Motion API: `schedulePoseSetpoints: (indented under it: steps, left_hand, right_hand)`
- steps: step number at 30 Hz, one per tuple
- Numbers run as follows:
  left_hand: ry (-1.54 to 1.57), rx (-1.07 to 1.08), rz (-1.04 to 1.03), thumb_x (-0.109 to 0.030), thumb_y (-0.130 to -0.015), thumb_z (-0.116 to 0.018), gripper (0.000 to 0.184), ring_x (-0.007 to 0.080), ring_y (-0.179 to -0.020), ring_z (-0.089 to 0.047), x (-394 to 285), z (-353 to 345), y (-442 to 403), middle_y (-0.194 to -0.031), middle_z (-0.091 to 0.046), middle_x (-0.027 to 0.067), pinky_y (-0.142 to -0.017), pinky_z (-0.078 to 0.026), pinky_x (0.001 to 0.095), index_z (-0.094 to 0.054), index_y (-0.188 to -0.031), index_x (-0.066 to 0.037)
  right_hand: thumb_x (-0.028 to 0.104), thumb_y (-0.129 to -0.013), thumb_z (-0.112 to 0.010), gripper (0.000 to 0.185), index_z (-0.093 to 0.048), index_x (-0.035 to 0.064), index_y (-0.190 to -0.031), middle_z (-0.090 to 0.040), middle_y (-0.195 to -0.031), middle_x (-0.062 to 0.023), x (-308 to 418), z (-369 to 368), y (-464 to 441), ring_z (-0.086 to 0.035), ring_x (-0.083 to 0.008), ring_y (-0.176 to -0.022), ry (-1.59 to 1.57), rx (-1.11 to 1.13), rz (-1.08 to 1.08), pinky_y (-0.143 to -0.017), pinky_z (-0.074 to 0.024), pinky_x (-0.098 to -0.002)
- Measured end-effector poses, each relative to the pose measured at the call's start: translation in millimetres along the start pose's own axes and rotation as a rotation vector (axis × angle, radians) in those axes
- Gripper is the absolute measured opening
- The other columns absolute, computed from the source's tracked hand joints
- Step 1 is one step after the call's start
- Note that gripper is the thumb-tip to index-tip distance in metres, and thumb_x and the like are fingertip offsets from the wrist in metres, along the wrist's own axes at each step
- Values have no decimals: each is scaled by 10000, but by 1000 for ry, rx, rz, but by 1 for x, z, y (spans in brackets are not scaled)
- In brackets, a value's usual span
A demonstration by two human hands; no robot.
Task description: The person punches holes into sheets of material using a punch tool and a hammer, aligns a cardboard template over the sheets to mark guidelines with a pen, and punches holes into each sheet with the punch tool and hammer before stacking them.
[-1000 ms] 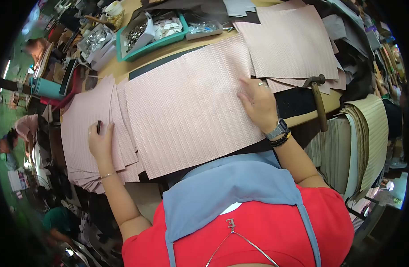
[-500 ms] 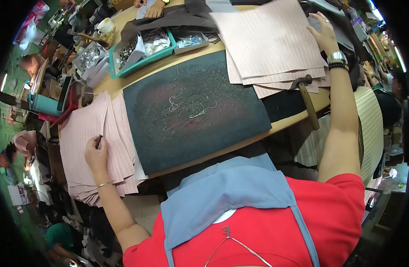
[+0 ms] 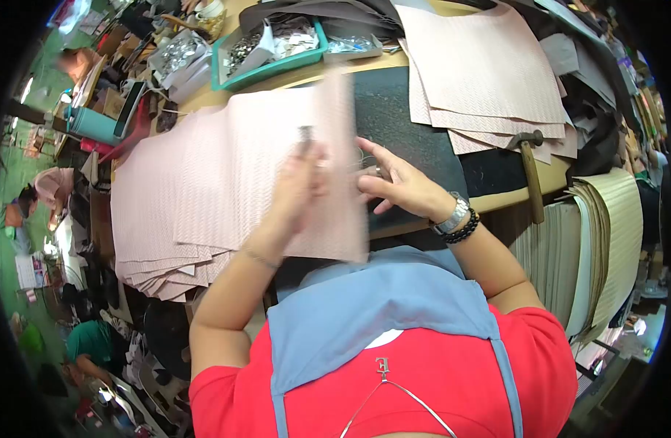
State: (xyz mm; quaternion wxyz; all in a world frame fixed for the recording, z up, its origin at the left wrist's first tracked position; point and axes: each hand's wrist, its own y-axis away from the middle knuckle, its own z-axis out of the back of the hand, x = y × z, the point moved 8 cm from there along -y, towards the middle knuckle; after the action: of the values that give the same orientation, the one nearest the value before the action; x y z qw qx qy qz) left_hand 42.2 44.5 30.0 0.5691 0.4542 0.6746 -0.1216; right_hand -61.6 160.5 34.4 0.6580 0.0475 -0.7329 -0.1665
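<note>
A pale pink textured sheet [image 3: 266, 190] stretches from the left stack across part of the dark mat [image 3: 430, 146], its right side blurred by motion. Over this sheet is my left hand [image 3: 297, 186], also smeared, closed around a short dark metal tool [image 3: 305, 136] like a punch. Whether that hand also grips the sheet, I cannot tell. My right hand [image 3: 399, 182] hovers above the mat with fingers apart, close to the sheet's blurred right edge. Light thread lies on the mat near its fingers, mostly hidden.
More pink sheets [image 3: 156, 197] are stacked at left, others [image 3: 485, 69] at upper right. A hammer [image 3: 531, 175] rests by the right table edge. A teal tray [image 3: 273, 62] of small parts stands at the back. Stacked boards [image 3: 605, 241] stand at right.
My left hand has moved right from the left stack, and a pink sheet now covers part of the mat. My right hand has come from the upper-right stack to the mat. The view has shifted.
</note>
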Motion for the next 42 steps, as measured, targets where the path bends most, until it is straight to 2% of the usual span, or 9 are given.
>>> schedulePoseSetpoints:
  steps: [3,7,11,13,15,17,21,27,42]
  left_hand:
    - [291,119,16,-207,-974,-478,231,98,-689,-456,24,-23,-22,-911,-470,-4,-600,-403,251,-528,-1131,-45]
    - [239,57,-176,-133,-965,-489,270,118,-808,-550,0,5,-48,-894,-527,9,-754,-494,299,-507,-1210,-21]
    - [105,-138,-411,-125,-944,-561,252,105,-876,-611,-42,39,-64,-954,-610,16,-755,-490,242,-545,-1188,-59]
    - [36,-173,-521,-122,-927,-598,251,94,-873,-620,-57,46,-75,-958,-632,20,-746,-482,219,-563,-1169,-63]
    - [-53,-227,-603,-125,-910,-630,261,86,-859,-619,-71,48,-84,-960,-641,25,-747,-474,209,-572,-1156,-58]
    - [-127,-221,-691,-137,-900,-651,243,84,-868,-614,-75,49,-101,-958,-653,31,-759,-474,209,-596,-1119,-47]
    - [-224,-199,-740,-125,-895,-655,240,93,-886,-615,-73,46,-120,-990,-660,41,-778,-497,222,-605,-1115,-42]
    - [-229,-168,-681,-97,-878,-669,253,122,-883,-625,-53,47,-125,-972,-650,52,-770,-511,237,-605,-1112,-26]
    - [-297,-149,-705,-82,-853,-688,237,103,-824,-639,-50,37,-125,-954,-673,56,-730,-554,243,-645,-1076,-16]
  right_hand:
    - [95,-884,-619,677,-240,-4,-1435,-641,-927,-80,-32,24,-7,-614,-83,-738,-39,-123,-60,-555,-514,-208]
    - [71,-895,-576,602,-304,10,-1428,-593,-866,-5,-35,82,27,-533,-38,-695,62,-295,51,-588,-468,-205]
    - [125,-881,-628,557,-405,-10,-1373,-566,-791,17,-32,125,62,-500,-31,-662,193,-441,-80,-564,-422,-186]
    - [150,-858,-669,553,-451,-7,-1342,-574,-784,9,-25,150,82,-509,-34,-661,475,-620,55,-578,-431,-187]
    - [206,-822,-712,520,-528,-3,-1262,-622,-864,-76,-12,174,112,-575,-155,-742,823,-867,178,-698,-479,-287]
    - [279,-838,-688,486,-551,27,-1230,-629,-1071,-163,-19,206,148,-589,-327,-1017,1193,-1104,114,-891,-456,-401]
    - [421,-891,-574,536,-473,135,-1334,-566,-1233,-163,-56,235,190,-539,-353,-1122,1376,-1310,-177,-943,-430,-443]
    - [422,-908,-534,532,-433,178,-1370,-570,-1236,-156,-63,238,191,-533,-363,-1129,1338,-1336,-352,-921,-443,-462]
    - [442,-905,-532,532,-432,210,-1373,-608,-1148,-178,-66,240,192,-556,-372,-1069,1383,-1362,-276,-890,-450,-461]
